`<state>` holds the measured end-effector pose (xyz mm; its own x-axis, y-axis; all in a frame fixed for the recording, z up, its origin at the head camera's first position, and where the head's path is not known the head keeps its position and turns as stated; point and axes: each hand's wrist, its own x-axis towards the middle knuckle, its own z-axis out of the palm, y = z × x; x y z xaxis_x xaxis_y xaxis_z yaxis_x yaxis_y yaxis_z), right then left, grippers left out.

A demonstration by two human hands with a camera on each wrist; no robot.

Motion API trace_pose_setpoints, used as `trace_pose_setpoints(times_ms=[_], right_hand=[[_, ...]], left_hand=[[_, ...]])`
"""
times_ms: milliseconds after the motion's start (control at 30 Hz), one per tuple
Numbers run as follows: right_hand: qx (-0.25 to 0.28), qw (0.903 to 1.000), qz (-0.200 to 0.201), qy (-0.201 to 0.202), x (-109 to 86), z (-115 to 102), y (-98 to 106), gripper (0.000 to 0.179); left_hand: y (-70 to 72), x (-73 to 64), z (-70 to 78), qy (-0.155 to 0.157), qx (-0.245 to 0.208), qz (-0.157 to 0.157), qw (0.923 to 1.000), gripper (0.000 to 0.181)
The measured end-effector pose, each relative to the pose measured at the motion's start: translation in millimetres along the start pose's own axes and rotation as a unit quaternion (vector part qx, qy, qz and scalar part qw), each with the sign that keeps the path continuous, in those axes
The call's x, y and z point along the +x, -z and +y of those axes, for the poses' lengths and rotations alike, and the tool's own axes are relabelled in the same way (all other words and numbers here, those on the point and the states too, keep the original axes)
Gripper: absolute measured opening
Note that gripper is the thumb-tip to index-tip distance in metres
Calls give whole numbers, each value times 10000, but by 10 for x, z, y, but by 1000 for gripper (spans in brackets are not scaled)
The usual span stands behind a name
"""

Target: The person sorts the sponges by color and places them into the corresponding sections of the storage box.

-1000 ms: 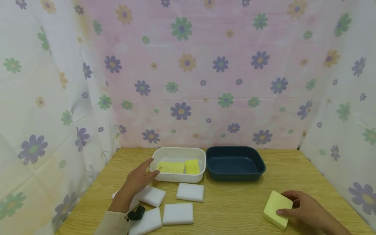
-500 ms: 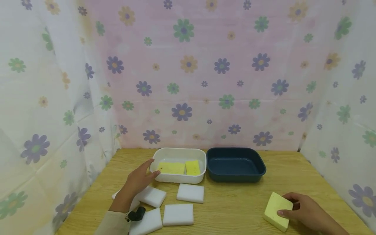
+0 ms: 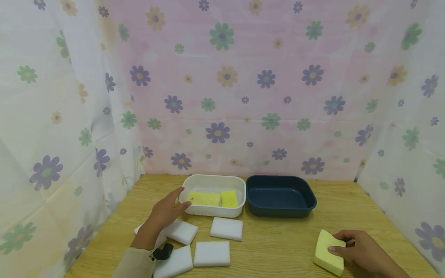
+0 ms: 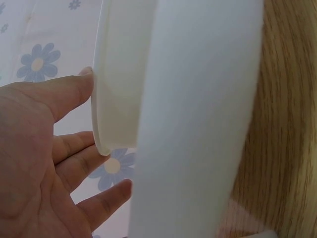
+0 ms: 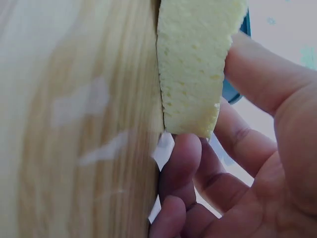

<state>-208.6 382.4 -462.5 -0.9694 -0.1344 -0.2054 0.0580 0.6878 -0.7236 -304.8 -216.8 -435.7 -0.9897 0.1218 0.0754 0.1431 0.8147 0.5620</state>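
Observation:
At the right of the table, my right hand (image 3: 365, 249) holds a yellow sponge (image 3: 328, 253) between thumb and fingers. The right wrist view shows the sponge (image 5: 193, 69) from close up, low against the wood, with the thumb along one face. My left hand (image 3: 168, 210) is at the left end of a white bin (image 3: 213, 211), touching its rim with fingers spread loosely about the corner. In the left wrist view the thumb (image 4: 74, 94) meets the bin's rim. Two yellow sponges (image 3: 205, 199) lie inside the white bin.
A dark blue bin (image 3: 281, 211) stands right beside the white one. Several white sponges (image 3: 212, 253) lie on the wooden table (image 3: 271, 247) in front of the white bin, some partly under my left forearm. Flowered cloth (image 3: 240, 96) hangs behind and at both sides.
The yellow sponge in my right hand has turned slightly and stands a little steeper. My left hand stays at the white bin. The head view has shifted slightly.

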Motion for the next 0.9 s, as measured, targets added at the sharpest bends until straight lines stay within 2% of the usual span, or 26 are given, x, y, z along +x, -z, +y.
trace_pose_setpoints(times_ms=[167,267,400,567,700,900], right_hand=[[-331,9989,293,-139,69,-67,-28,49],[-405,9987,302,86,94,-86,-41,40],[-519,9964,337,580,107,-104,-68,28],[-718,9913,573,940,174,-194,-147,26],[-669,9897,615,1105,253,-285,-236,26],[-558,9911,466,1113,319,-381,-295,23]], left_hand=[[-1,-4,-22,99,9,-24,9999,76],[-1,-15,-42,131,-18,-57,9999,77],[9,-22,-57,73,-43,-48,10000,78],[31,-14,-64,4,-17,-15,10000,76],[38,-15,-42,-5,-31,-26,10000,75],[-5,-5,-1,-31,-171,-58,9998,76]])
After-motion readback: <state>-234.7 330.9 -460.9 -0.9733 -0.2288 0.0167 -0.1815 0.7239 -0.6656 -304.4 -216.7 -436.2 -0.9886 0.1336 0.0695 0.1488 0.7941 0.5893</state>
